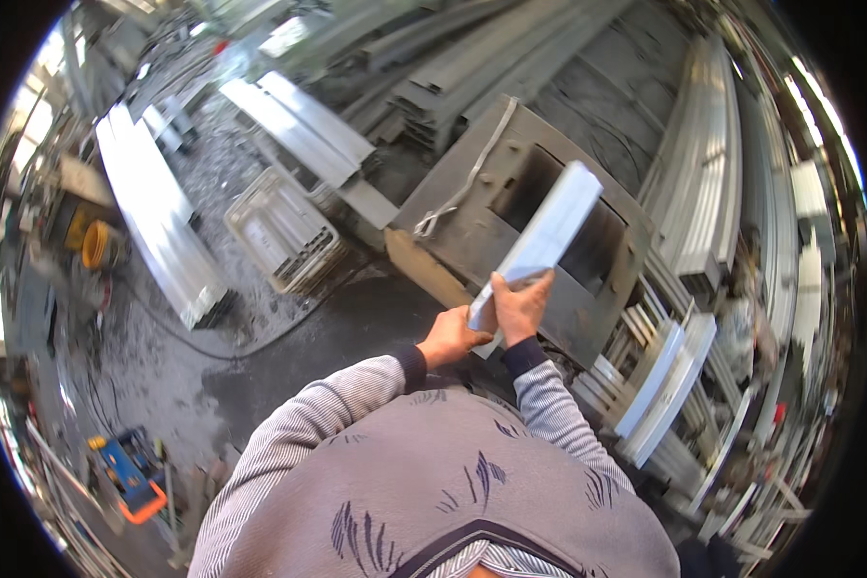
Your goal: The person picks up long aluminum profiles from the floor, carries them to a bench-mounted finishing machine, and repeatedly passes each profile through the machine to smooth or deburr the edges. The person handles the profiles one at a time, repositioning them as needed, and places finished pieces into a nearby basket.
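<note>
- Metal bar: one, long, pale and bright. Slants over the surface of the box-shaped steel stand, near end at the stand's near edge, far end over the dark recess, toward the right edge. Contact with the stand: cannot tell.
- Left hand: closed about the bar's near end, on its left side; probably so placed to carry and guide that end.
- Right hand: closed on the bar's right side, slightly farther along. Gripping from opposite sides likely keeps the long piece from twisting or tipping.
- Cord: pale, lying along the stand's left edge, from the far corner toward the left corner.
- Crate: light plastic, on the floor off the stand's left corner; holds metal strips, seemingly to keep loose lengths together.
- Left profile stack: silvery, laid lengthwise left of the crate; parallel laying presumably keeps it steady.
- Upper profile stack: silvery, beyond the crate.
- Short profiles: side by side, off the stand's right side.
- Long profile bundle: right of the stand, lengths aligned, perhaps to save room.
- Bucket: yellow, left of the left stack.
</note>
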`<state>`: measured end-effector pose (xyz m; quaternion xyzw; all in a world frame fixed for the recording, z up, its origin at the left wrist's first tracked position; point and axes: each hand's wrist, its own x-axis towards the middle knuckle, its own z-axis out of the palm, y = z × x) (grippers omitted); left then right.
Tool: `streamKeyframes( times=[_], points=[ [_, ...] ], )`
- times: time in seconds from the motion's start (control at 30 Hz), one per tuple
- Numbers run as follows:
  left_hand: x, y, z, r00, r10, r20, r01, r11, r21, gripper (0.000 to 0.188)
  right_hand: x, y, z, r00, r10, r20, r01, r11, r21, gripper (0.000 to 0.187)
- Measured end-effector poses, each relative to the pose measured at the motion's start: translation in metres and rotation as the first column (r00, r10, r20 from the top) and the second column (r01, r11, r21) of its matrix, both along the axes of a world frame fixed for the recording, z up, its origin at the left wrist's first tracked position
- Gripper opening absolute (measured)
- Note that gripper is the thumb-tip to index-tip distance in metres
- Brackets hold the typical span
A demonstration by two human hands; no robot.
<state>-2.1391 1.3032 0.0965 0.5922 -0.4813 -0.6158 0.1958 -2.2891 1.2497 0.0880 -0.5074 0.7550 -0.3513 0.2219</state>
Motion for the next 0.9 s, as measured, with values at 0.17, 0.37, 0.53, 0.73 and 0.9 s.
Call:
streamKeyframes(
  times=[0.17,0.37,0.53,0.73,0.9],
  points=[
    [-0.021,-0.043,-0.003,0.968,0.078,-0.238,-0.004,0.956,0.294,0.038,-0.010,-0.040,0.009,0.921,0.054,-0.385,-0.013,0.994,0.109,0.109],
    [-0.050,-0.123,-0.007,0.958,0.063,-0.279,0.011,0.967,0.255,0.036,-0.049,-0.127,-0.004,0.828,0.112,-0.550,-0.215,0.968,-0.127,0.081],
    [-0.068,-0.184,-0.014,0.961,0.038,-0.275,0.025,0.975,0.221,0.036,-0.071,-0.200,-0.013,0.767,0.230,-0.598,-0.286,0.958,0.002,0.077],
    [-0.067,-0.182,-0.018,0.965,0.127,-0.231,-0.078,0.975,0.210,0.038,-0.062,-0.208,-0.021,0.803,0.260,-0.536,-0.297,0.955,0.019,0.074],
    [-0.049,-0.136,-0.025,0.973,0.098,-0.208,-0.053,0.976,0.212,0.043,-0.043,-0.156,-0.022,0.796,0.231,-0.559,-0.295,0.955,-0.025,0.073]
  ],
)
